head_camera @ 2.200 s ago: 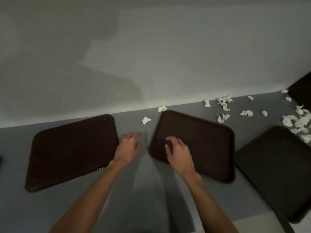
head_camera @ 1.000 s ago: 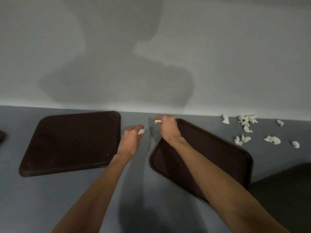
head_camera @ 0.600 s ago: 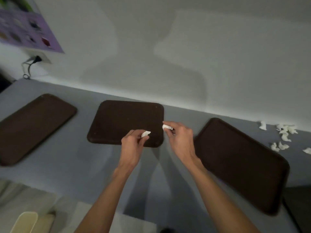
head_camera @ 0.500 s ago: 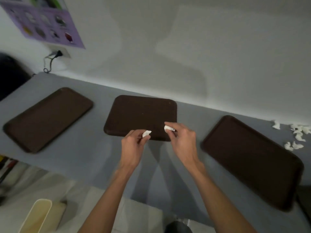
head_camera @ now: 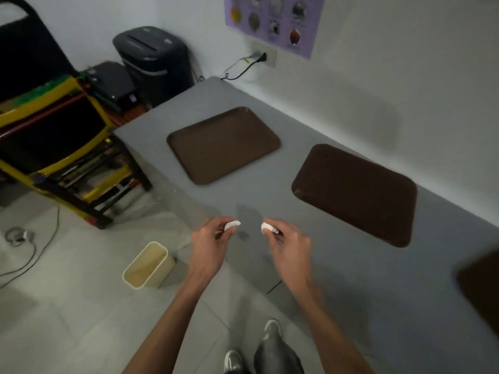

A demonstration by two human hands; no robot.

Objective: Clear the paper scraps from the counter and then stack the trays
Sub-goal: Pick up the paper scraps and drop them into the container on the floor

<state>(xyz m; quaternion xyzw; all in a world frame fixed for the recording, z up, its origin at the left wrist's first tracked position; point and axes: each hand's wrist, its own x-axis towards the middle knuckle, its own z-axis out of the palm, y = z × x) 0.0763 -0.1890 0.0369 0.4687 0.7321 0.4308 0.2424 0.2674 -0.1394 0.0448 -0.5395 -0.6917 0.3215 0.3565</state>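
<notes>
My left forearm (head_camera: 172, 319) and right forearm (head_camera: 322, 319) are bare from the lower frame edge to the wrists. My left hand (head_camera: 209, 238) and right hand (head_camera: 290, 244) are likewise bare. Between the arms, below: one dark grey trouser leg (head_camera: 278, 354) and my shoes (head_camera: 272, 328), pale grey with lighter toes, their detail blurred.
</notes>
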